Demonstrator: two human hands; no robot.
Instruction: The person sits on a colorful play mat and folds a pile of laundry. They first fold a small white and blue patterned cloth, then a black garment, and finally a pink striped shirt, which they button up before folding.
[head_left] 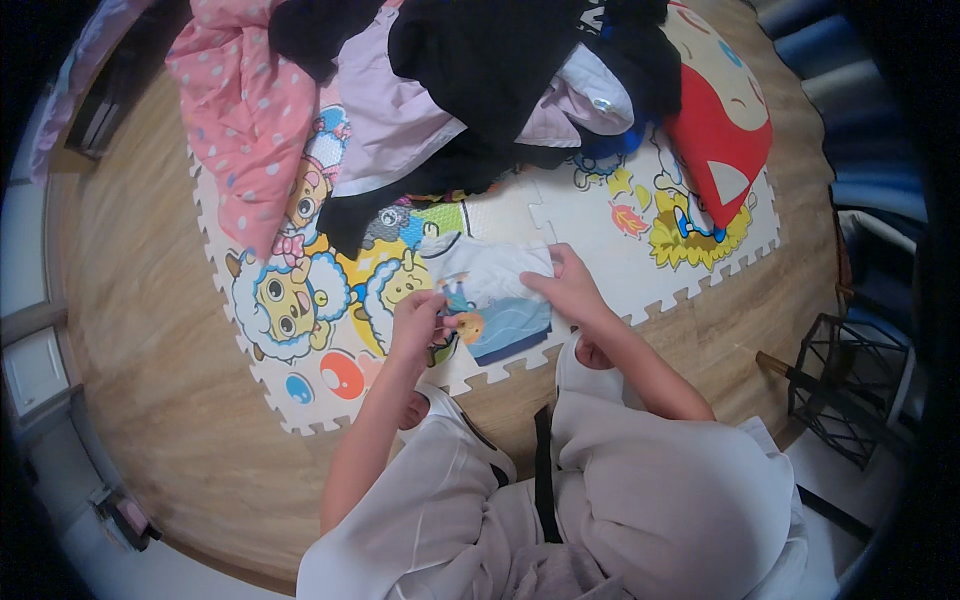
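A small white and blue shirt (508,318) with a printed picture and dark trim lies low over the foam mat in front of me. My left hand (420,325) pinches its left edge, fingers closed on the cloth. On the opposite side, my right hand (572,288) grips the upper right part of the shirt, the thumb lying on top. Between the hands the cloth looks folded into a compact shape, its lower edge dark blue. How its layers lie underneath is hidden.
The printed foam mat (690,278) has interlocking edges and rests on a wooden floor (150,330). Beyond the shirt lies a heap of black clothes (480,70), a pink polka-dot cloth (240,120) and a red cushion (715,130). A black wire-frame stand (850,385) is at right.
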